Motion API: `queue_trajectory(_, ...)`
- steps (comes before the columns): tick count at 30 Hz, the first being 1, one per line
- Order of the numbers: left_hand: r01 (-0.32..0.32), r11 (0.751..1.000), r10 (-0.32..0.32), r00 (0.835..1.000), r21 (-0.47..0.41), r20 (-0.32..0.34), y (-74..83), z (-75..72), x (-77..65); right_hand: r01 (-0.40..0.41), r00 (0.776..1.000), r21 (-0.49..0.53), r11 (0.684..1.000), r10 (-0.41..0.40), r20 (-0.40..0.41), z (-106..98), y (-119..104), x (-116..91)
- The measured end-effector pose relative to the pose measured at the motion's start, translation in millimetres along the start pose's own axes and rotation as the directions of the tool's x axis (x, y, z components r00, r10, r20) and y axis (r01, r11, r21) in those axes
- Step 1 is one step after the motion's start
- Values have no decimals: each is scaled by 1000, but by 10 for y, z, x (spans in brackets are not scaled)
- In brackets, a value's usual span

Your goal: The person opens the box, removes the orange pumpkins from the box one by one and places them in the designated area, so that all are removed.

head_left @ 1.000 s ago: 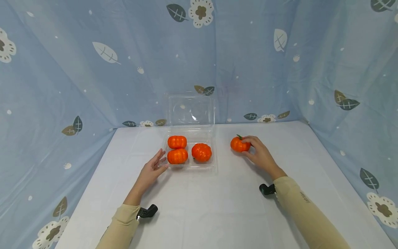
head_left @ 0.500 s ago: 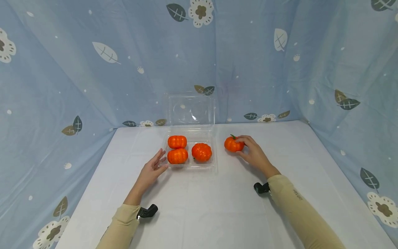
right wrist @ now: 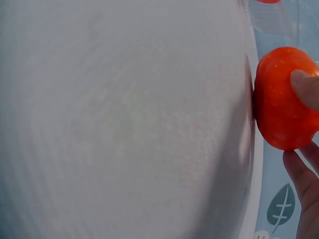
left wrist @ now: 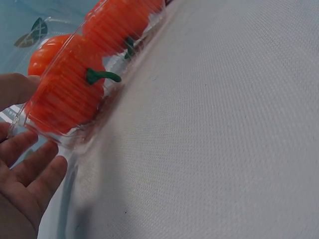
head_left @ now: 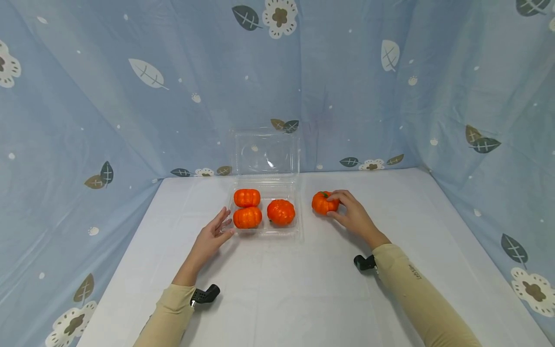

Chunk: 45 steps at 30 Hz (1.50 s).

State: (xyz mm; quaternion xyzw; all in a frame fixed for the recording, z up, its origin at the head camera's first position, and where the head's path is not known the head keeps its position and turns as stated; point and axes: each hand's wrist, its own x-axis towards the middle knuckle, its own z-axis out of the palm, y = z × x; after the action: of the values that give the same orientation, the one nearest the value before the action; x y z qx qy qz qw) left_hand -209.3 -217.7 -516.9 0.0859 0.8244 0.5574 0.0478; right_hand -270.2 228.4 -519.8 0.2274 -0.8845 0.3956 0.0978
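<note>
Right hand: its grip point(head_left: 353, 212) is drawn in around one pumpkin, parted only as far as that pumpkin's width, with the thumb pressed on the near side and the fingers round the right and far sides.
Held pumpkin point(head_left: 322, 203): to the right of the box, apart from it, green stem at the top; whether it rests on the table or is just above it, I cannot tell.
Left hand point(head_left: 209, 241): at the near left corner of the box, thumb and fingers spread wide, the grip around no pumpkin; how firmly it touches the box, I cannot tell.
Box point(head_left: 279, 191): clear plastic, on the far part of the table point(head_left: 282, 289), with three pumpkins inside.
Far left pumpkin point(head_left: 247, 198): in the box, touching the one nearer.
Near left pumpkin point(head_left: 247, 218): beside the left hand, its green stem pointing to the near side.
Right pumpkin point(head_left: 281, 212): in the right part of the box.
Lid point(head_left: 267, 154): raised at the box's far edge.
Cloth point(head_left: 338, 86): blue, patterned with leaves and flowers, behind the table.
</note>
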Motion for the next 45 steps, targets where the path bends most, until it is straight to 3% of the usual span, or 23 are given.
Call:
queue_trajectory(29,-18,1000,18,1000,-12,-3,-3,1,-8,-15,1000,-96,995,15,-3,-23,-50,-45)
queue_trajectory(45,-16,1000,16,1000,10,-5,-8,-8,-7,49,998,-82,995,-52,-45,-19,-114,-87)
